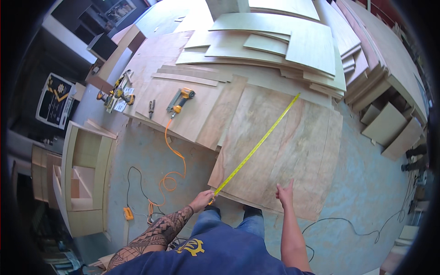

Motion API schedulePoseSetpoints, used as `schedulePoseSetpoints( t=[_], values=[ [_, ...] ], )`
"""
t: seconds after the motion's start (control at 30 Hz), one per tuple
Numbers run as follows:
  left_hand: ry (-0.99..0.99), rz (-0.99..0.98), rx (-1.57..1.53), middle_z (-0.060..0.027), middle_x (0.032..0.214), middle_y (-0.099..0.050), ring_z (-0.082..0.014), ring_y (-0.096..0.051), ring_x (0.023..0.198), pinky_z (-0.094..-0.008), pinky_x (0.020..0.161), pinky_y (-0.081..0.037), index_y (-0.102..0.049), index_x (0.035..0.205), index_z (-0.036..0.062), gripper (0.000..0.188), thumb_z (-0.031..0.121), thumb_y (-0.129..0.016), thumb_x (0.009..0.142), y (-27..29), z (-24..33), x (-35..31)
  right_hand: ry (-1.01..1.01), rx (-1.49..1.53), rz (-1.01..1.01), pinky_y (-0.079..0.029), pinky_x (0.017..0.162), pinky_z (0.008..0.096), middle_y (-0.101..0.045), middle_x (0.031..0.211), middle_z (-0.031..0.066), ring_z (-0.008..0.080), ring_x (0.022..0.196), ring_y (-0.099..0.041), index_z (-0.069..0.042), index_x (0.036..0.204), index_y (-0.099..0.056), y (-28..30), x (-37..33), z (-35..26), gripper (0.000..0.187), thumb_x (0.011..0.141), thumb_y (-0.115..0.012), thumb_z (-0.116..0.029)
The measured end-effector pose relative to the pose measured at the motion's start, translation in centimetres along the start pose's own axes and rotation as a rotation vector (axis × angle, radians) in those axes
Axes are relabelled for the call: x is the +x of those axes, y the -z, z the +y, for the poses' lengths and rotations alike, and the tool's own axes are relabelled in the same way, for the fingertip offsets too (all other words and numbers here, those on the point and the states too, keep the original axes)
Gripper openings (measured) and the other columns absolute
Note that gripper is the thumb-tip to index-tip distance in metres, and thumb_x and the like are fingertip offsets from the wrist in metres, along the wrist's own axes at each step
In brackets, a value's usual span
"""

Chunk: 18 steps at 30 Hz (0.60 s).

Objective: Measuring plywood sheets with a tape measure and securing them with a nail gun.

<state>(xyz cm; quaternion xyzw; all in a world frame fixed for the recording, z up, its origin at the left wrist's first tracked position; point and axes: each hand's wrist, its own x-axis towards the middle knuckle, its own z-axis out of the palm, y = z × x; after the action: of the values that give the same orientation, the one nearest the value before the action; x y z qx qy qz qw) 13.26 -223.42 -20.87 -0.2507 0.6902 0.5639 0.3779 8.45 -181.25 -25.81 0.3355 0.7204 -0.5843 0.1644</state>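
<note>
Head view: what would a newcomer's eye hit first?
Likely the bright yellow tape measure, stretched diagonally across the brown wooden panel from the left hand at its near-left corner. Next, the orange-and-black nail gun with its orange hose, left of that panel. Then the pale stacked boards beyond it.

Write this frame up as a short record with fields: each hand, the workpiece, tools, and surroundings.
Left hand: the left hand grips the yellow tape measure at the panel's near left corner.
Right hand: the right hand, thumb and a finger extended, is over the panel's near side, with nothing visible in it; contact unclear.
Workpiece: wood panel, tape extended diagonally across it toward the far edge.
Tools: nail gun with orange hose; pliers to its left.
Surroundings: stacked boards beyond the panel.
</note>
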Motion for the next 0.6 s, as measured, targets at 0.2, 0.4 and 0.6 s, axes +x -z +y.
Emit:
schedulePoseSetpoints(
  t=[0.2,0.4,0.6],
  values=[
    [-0.174,-0.234,0.145,-0.0012,0.089,-0.063,-0.0108,-0.057,0.081,-0.0272,0.075,-0.047,-0.064,0.119,0.0048,0.031,0.028,-0.053,0.101,7.5,0.6,0.9,-0.109,0.252,-0.236,-0.056,0.065,0.036,-0.068,0.094,0.0144,0.0209,0.07,-0.064,-0.01,0.159,-0.017,-12.0,1.4,-5.6,0.085,0.097,-0.066,-0.041],
    [-0.226,-0.257,0.372,-0.0054,0.103,-0.064,-0.014,-0.059,0.098,-0.0305,0.087,-0.048,-0.059,0.13,0.0054,0.041,0.027,-0.058,0.096,19.4,-8.9,-5.5,-0.24,0.646,-0.375,-0.056,0.081,0.0427,-0.065,0.113,0.0177,0.0277,0.087,-0.066,-0.009,0.144,-0.038,-26.2,-7.0,-6.6,0.07,0.097,-0.06,-0.055],
    [-0.186,-0.257,0.314,-0.0069,0.106,-0.067,-0.0158,-0.062,0.1,-0.0317,0.089,-0.049,-0.059,0.128,0.0041,0.04,0.028,-0.059,0.096,28.4,-16.6,-6.9,-0.061,0.626,-0.281,-0.057,0.079,0.0462,-0.069,0.097,0.0155,0.0285,0.085,-0.066,-0.007,0.128,-0.045,-40.2,-7.2,-1.4,0.036,0.11,-0.04,-0.037]
  ],
)
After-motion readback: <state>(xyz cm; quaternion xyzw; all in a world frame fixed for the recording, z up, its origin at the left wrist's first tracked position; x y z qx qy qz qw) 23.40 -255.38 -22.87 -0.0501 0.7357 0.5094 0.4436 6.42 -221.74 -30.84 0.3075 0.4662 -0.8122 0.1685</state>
